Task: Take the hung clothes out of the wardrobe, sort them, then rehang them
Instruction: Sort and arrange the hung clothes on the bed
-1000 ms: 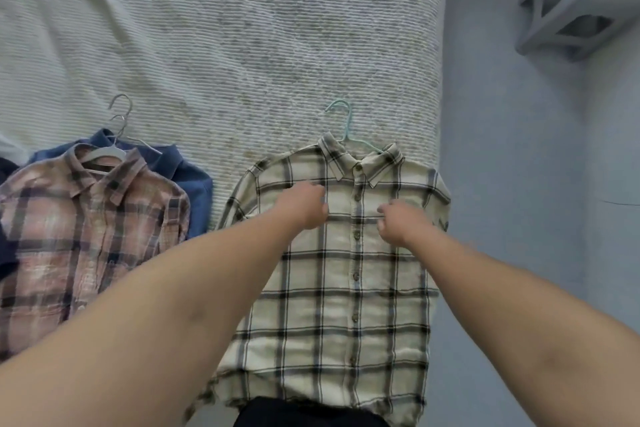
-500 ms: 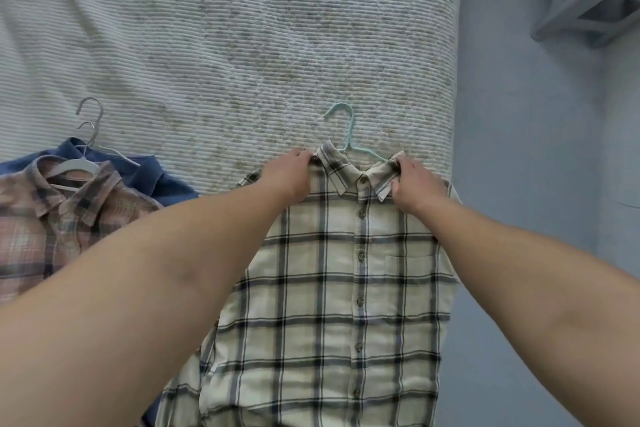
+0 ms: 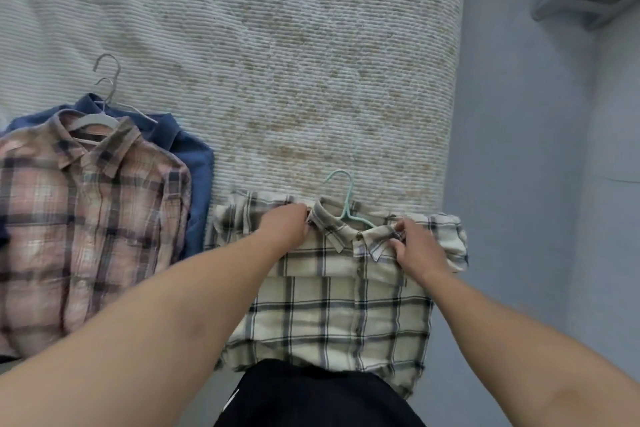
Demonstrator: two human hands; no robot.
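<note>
cream plaid shirt lower centre on bed | left hand, right hand pinch collar | teal hanger inside | pink plaid shirt left

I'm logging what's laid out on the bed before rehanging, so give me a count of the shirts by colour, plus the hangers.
Cream plaid shirt: 1
Pink plaid shirt: 1
Blue shirt: 1
Teal hanger: 1
Pale hangers, by their hooks and: 2
Total: 3 shirts, 3 hangers, 6 things.

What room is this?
Probably a bedroom: a ribbed cream bedspread covers a bed, with a cream plaid shirt on a teal hanger and a pink plaid shirt lying on it.
</note>
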